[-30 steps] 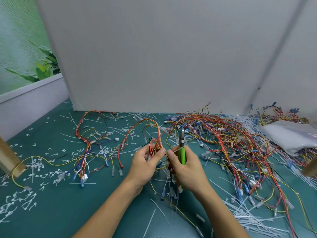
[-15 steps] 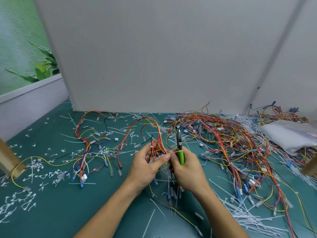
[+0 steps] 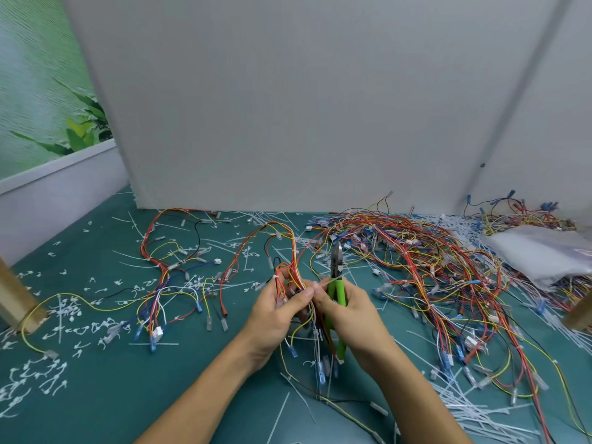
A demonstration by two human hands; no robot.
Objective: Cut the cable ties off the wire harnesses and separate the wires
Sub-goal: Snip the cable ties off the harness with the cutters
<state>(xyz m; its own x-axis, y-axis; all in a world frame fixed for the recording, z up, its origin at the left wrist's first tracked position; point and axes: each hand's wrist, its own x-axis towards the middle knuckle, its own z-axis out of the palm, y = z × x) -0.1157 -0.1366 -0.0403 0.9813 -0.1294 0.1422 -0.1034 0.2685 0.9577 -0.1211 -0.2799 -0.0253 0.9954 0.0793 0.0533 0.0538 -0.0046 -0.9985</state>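
Over on the left a loose harness (image 3: 166, 277) lies spread on the green mat (image 3: 144, 395) among white snipped tie bits (image 3: 64, 315). In the middle, the left hand (image 3: 275, 315) has its fingers curled round a bunch of red and yellow wires (image 3: 288, 272), lifted just off the mat, thumb pressed on it. Right against it, the right hand (image 3: 352, 315) is wrapped round the green handles of the cutters (image 3: 336, 283), nose pointing up and away, its fingertips pinching at the same bunch. Further right sits the big tangled pile of wires (image 3: 432, 267), then a clear plastic bag (image 3: 538, 251)
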